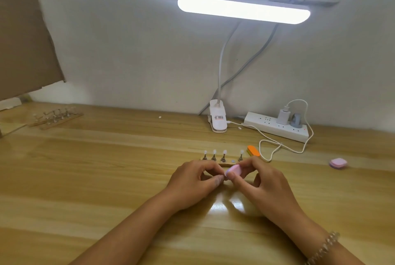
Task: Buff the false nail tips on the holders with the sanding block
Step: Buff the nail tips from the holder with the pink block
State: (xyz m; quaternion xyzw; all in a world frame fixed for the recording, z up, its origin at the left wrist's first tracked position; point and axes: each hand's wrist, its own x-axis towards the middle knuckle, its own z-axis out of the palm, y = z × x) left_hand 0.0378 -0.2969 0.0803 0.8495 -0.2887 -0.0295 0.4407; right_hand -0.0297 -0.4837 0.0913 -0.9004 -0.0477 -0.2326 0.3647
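A wooden strip (224, 164) stands just beyond my hands, carrying several small metal holders, each topped with a pale false nail tip (224, 152). One spot on the strip shows only a bare grey disc (232, 160). My right hand (256, 181) pinches a pink sanding block (235, 170) between thumb and fingers. My left hand (192, 181) has its fingers curled, thumb and fingertips pinched together right against the block. What they pinch is hidden.
An orange sanding block (253, 150) lies behind the strip, a second pink block (338, 163) far right. A clip lamp (217, 118), power strip (277, 126) and white cable (284, 147) sit at the back. Another strip of holders (56, 117) lies far left near cardboard (25, 40).
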